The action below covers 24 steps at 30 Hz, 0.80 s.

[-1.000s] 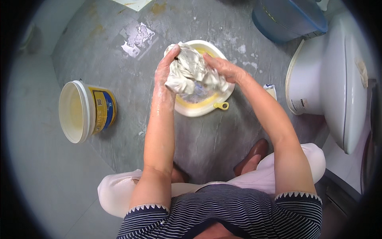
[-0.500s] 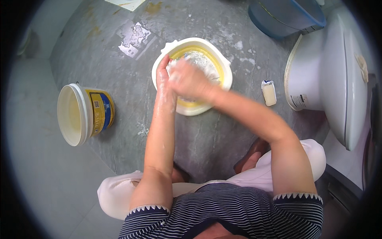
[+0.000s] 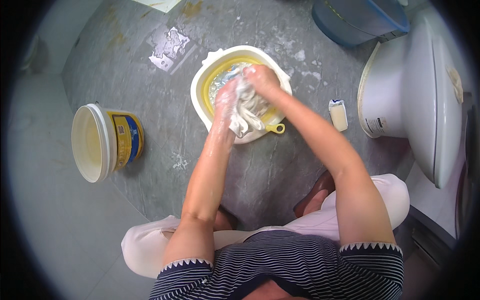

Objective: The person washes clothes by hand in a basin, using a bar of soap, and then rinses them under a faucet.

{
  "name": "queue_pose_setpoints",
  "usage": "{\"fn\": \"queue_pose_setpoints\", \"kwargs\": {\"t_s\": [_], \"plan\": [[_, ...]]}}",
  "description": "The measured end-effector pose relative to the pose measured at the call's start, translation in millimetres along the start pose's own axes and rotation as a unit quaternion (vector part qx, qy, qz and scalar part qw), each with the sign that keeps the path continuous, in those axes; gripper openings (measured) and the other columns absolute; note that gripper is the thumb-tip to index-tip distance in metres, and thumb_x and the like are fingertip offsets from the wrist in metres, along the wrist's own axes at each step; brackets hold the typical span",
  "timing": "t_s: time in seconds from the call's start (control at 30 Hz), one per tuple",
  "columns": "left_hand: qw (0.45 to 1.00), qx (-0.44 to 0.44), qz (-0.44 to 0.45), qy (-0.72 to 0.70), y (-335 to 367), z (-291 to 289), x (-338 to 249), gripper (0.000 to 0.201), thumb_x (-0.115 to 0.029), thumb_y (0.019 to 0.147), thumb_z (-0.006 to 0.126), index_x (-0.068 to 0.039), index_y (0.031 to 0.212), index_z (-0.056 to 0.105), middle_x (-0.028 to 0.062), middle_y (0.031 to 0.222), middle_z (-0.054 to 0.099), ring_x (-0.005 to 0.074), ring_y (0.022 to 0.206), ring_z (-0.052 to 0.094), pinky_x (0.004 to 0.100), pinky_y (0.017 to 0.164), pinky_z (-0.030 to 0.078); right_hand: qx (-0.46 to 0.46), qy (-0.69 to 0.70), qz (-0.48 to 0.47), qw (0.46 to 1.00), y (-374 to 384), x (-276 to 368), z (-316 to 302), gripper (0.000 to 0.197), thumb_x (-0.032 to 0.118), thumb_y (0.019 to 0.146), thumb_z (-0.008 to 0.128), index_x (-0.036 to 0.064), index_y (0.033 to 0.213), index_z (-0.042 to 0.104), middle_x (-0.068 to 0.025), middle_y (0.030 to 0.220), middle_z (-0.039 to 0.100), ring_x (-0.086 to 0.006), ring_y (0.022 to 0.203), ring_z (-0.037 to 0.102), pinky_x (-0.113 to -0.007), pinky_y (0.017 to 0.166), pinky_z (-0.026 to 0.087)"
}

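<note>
A white basin [image 3: 200,95] with a yellow inside and a small yellow handle sits on the grey floor ahead of me, holding soapy water. Both my hands are over it, gripping a wet, soapy white cloth [image 3: 244,119]. My left hand [image 3: 226,96] holds the cloth's near side, covered in suds. My right hand [image 3: 261,79] clasps its upper part, just above the water. A fold of the cloth hangs down over the basin's near rim.
A white bucket [image 3: 102,142] with a yellow and blue label lies on its side at left. A bar of soap [image 3: 338,115] rests beside the white toilet [image 3: 425,95] at right. A blue tub [image 3: 360,20] stands at the back. Foam patches mark the floor.
The cloth was held up over the basin, then pushed down into the water. Now both hands have drawn it toward the near rim, rubbing it between them.
</note>
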<state>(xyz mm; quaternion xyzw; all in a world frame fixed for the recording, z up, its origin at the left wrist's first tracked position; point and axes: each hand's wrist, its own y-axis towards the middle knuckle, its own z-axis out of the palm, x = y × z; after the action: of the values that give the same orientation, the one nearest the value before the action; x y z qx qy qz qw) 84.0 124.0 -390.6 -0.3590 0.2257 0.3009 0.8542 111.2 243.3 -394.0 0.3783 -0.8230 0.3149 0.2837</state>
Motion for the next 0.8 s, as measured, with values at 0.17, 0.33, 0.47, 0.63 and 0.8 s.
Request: {"fn": "queue_pose_setpoints", "kwargs": {"t_s": [0.17,0.33,0.47,0.63,0.8], "plan": [[0.996,0.081,-0.02,-0.018,-6,15,-39,0.028,-0.011,0.08,0.054,0.001,0.104,0.051,0.0112,0.092,0.059,0.0192,0.08,0.06,0.0285,0.069,0.052,0.275,0.363,-0.073,0.887,8,-6,-43,0.061,0.035,0.074,0.067,0.0031,0.121,0.043,-0.008,0.108,0.053,-0.0155,0.102,0.047,-0.028,0.09,0.036],[0.945,0.109,0.035,0.306,-3,3,-63,0.04,0.002,0.067,0.053,0.001,0.106,0.048,0.0101,0.088,0.058,0.0167,0.07,0.059,0.0266,0.062,0.052,0.3,0.311,-0.057,0.9,-5,8,-61,0.052,0.013,0.065,0.065,-0.0009,0.112,0.047,-0.0102,0.103,0.055,-0.018,0.091,0.055,-0.029,0.083,0.044],[0.906,0.053,-0.069,0.414,13,-35,-56,0.029,-0.002,0.063,0.057,0.002,0.092,0.056,0.0101,0.077,0.06,0.0168,0.067,0.058,0.0274,0.058,0.049,0.283,0.467,-0.036,0.837,8,-6,-71,0.045,0.006,0.064,0.059,-0.0045,0.108,0.049,-0.0119,0.097,0.057,-0.0171,0.087,0.057,-0.028,0.079,0.048],[0.996,0.069,-0.047,-0.018,28,-54,-60,0.032,0.0,0.066,0.055,0.004,0.097,0.052,0.019,0.094,0.057,0.0276,0.086,0.056,0.0385,0.079,0.047,0.364,0.314,0.042,0.876,-1,-19,-56,0.046,0.001,0.059,0.06,-0.0072,0.103,0.051,-0.0124,0.091,0.058,-0.0181,0.077,0.059,-0.029,0.069,0.052],[0.99,-0.028,0.022,-0.137,31,-41,-39,0.042,0.005,0.068,0.048,-0.003,0.109,0.043,0.0227,0.106,0.051,0.0376,0.098,0.05,0.0556,0.086,0.04,0.298,0.38,0.061,0.874,9,-24,-44,0.043,-0.001,0.061,0.053,-0.0066,0.103,0.051,-0.0113,0.091,0.057,-0.0181,0.083,0.058,-0.027,0.068,0.051]]}}
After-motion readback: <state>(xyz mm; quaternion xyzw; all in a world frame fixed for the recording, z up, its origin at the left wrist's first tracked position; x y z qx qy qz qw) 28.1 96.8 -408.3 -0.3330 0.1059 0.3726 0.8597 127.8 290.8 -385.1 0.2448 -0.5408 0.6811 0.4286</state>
